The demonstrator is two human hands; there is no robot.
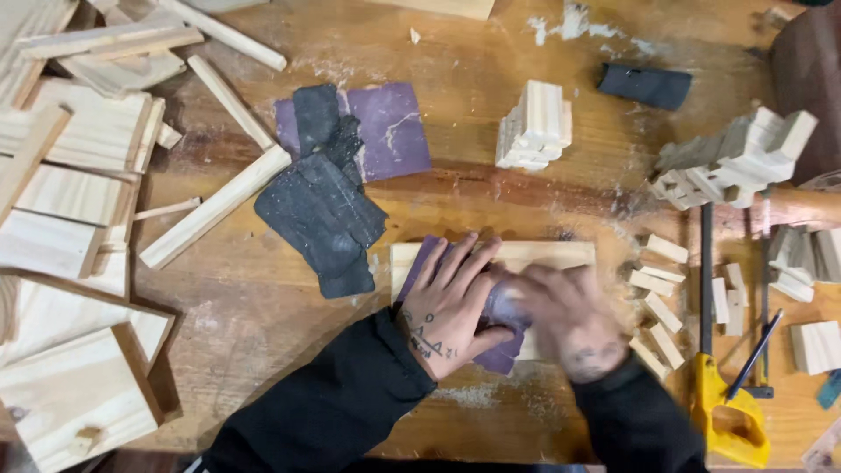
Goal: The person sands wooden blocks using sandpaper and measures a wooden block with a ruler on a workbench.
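Sanding's in hand, by the look of it. Both hands are down on a pale board (543, 255) lying flat at the front-centre of the bench (491, 70), w/ a purple sheet (501, 355) of sandpaper pinned under them.

Left hand (447, 307) is flat, fingers spread, palm pressing the sheet onto the board; not gripping, just holding down. Right hand (569, 320) is blurred; it lies over the sheet's right part, but can't tell if it's clenched on the paper or only pushing it. The blur suggests it's mid-stroke.

Around them: a 2nd purple sheet (394, 127) further back, dark worn sheets (320, 215) lying partly on it and just left of the board. Small blocks (657, 302) scattered to the right, stacks of blocks (534, 127) behind, offcuts (79, 175) piled on the left, a yellow-handled tool (727, 420) at the right edge. Dust all over.

My guess re next move: even pressure, left hand steadying so the board doesn't skid, strokes along the grain, mind the board's edges.
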